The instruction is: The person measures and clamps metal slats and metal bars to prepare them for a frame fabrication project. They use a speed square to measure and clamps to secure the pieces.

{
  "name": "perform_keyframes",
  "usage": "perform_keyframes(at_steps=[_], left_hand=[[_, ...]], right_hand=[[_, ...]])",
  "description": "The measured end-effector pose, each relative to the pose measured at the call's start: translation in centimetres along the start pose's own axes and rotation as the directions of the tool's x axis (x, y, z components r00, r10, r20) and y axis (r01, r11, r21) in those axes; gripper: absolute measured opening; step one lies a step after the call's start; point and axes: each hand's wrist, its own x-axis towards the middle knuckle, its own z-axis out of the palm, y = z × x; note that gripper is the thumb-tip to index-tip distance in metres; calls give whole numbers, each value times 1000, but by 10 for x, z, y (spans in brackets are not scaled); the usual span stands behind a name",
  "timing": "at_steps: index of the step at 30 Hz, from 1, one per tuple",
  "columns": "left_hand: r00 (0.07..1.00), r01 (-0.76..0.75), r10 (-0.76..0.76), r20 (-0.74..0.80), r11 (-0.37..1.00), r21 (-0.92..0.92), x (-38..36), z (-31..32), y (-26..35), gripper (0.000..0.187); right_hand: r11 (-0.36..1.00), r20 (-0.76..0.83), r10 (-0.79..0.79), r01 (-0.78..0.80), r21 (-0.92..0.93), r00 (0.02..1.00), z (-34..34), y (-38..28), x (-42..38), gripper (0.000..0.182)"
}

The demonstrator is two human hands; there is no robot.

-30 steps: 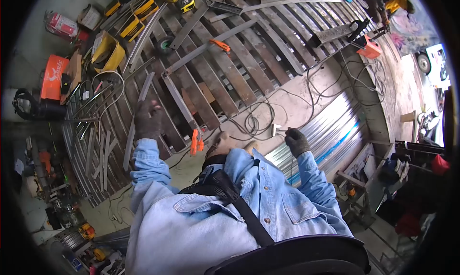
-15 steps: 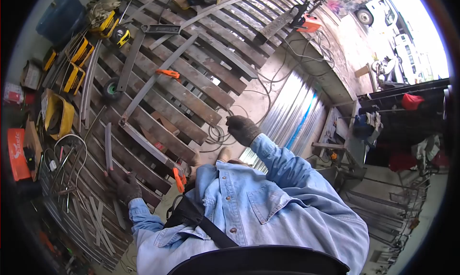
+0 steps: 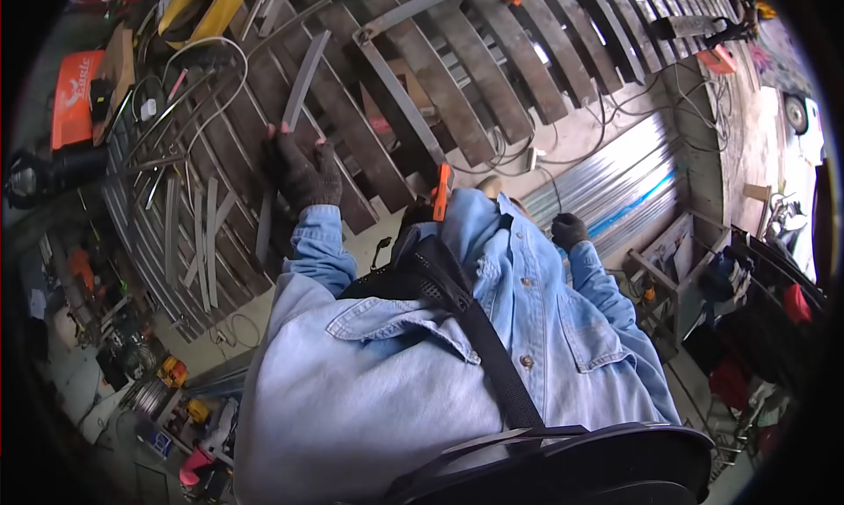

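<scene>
My left hand (image 3: 306, 173), in a dark work glove with bare fingertips, reaches over the slatted metal table (image 3: 400, 101). Its fingers are apart, and one fingertip is right at the near end of a flat grey metal bar (image 3: 308, 79). Lower down to my right, my right hand (image 3: 570, 230) is gloved and curled closed beside my body; what it holds, if anything, is hidden. A welded angle-iron frame (image 3: 400, 105) lies on the slats ahead of me, with an orange-handled clamp (image 3: 442, 191) at its near end.
Bent rods and a pale hose (image 3: 244, 74) lie on the left side of the table, beside an orange box (image 3: 74, 101) and a yellow container (image 3: 200, 11). Loose metal strips (image 3: 211, 241) rest nearer. Shiny corrugated sheets (image 3: 607, 188) and cables are on the floor to the right.
My view has turned left, so the table appears further up and right. My right hand has drawn back and down toward my body. My left hand stays by the bar's near end.
</scene>
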Motion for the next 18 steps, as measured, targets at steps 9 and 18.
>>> perform_keyframes(at_steps=[9,18], left_hand=[[1000,-20,21,10,998,-56,0,-24,10,70],[990,-89,101,97,989,-118,18,-23,31,55]], right_hand=[[996,-118,69,-61,72,991,-3,35,-8,25],[952,42,-296,291,99,954,51,-25,-23,35]])
